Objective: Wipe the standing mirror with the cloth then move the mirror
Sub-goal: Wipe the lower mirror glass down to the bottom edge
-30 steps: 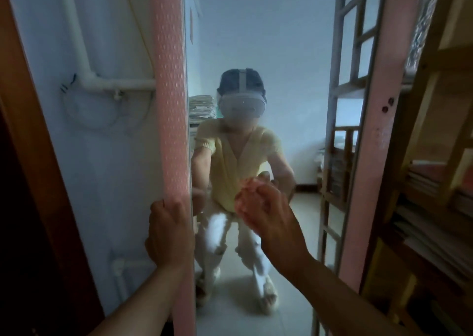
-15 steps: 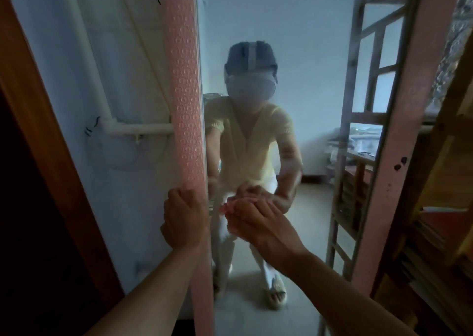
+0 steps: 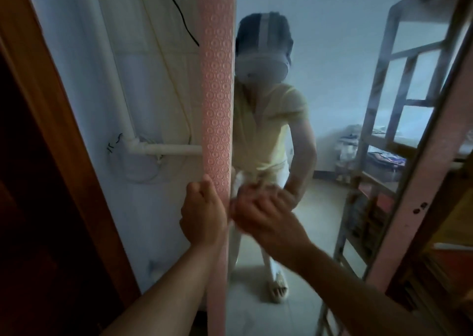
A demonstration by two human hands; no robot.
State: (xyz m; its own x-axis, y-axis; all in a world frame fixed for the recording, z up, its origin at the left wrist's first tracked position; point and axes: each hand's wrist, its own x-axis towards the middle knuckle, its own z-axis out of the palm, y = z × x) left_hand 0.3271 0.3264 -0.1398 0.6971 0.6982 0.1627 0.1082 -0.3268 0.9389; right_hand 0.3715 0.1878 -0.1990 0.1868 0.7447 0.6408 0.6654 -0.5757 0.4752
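A tall standing mirror with a pink embossed frame (image 3: 217,105) fills the middle of the view; its glass (image 3: 332,92) reflects a person and a room. My left hand (image 3: 203,214) grips the frame's left rail at about waist height. My right hand (image 3: 266,216) presses against the glass right beside that rail, holding a cloth (image 3: 234,203) of which only a small pale edge shows past the fingers. The hand is motion-blurred.
A white wall with pipes (image 3: 163,149) and a black cable (image 3: 184,15) lies behind the mirror's left side. A brown wooden door frame (image 3: 51,130) stands at the far left. Wooden shelving with books (image 3: 445,259) crowds the right edge.
My right hand has swept left across the glass with the cloth, ending next to the left rail. My view has moved closer and higher. My left hand keeps its grip on the frame.
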